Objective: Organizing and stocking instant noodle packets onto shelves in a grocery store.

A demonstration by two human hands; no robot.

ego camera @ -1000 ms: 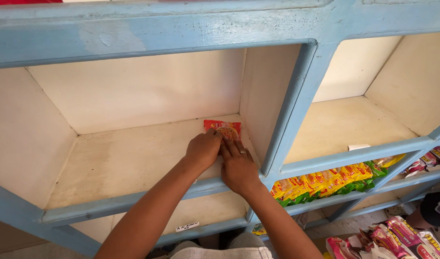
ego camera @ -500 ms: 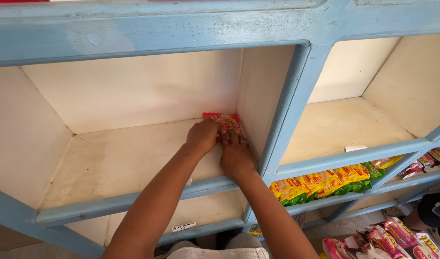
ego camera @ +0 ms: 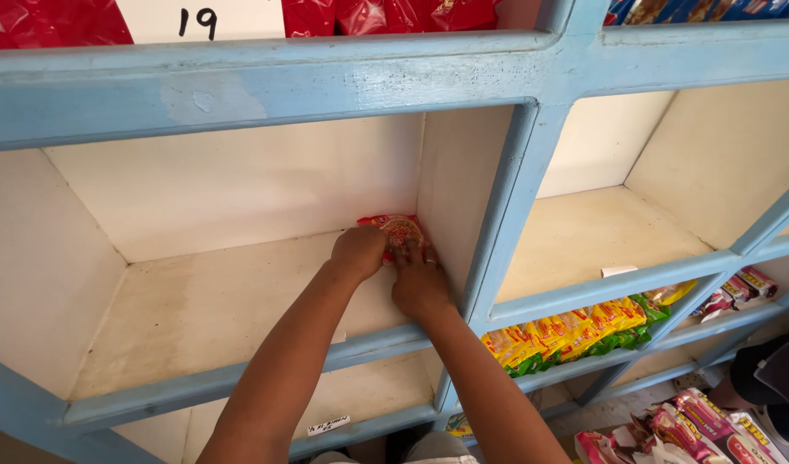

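Observation:
Both my hands reach into a white shelf compartment (ego camera: 197, 301) framed in light blue. A small red and orange snack packet (ego camera: 400, 228) stands in the back right corner of that compartment, against the back wall and the right divider. My left hand (ego camera: 358, 252) is curled over the packet's lower left edge. My right hand (ego camera: 418, 282) presses its fingers against the packet's lower right part, close to the divider. Much of the packet's lower half is hidden behind my fingers.
A blue upright post (ego camera: 510, 206) separates this compartment from another white one (ego camera: 601, 232) to the right. Yellow and green packets (ego camera: 575, 331) fill the shelf below right. Red packets (ego camera: 51, 21) sit on the shelf above. Pink packs (ego camera: 695, 425) lie at bottom right.
Both hands have pushed the packet farther back and right, from mid-shelf into the back corner, where it now stands against the wall.

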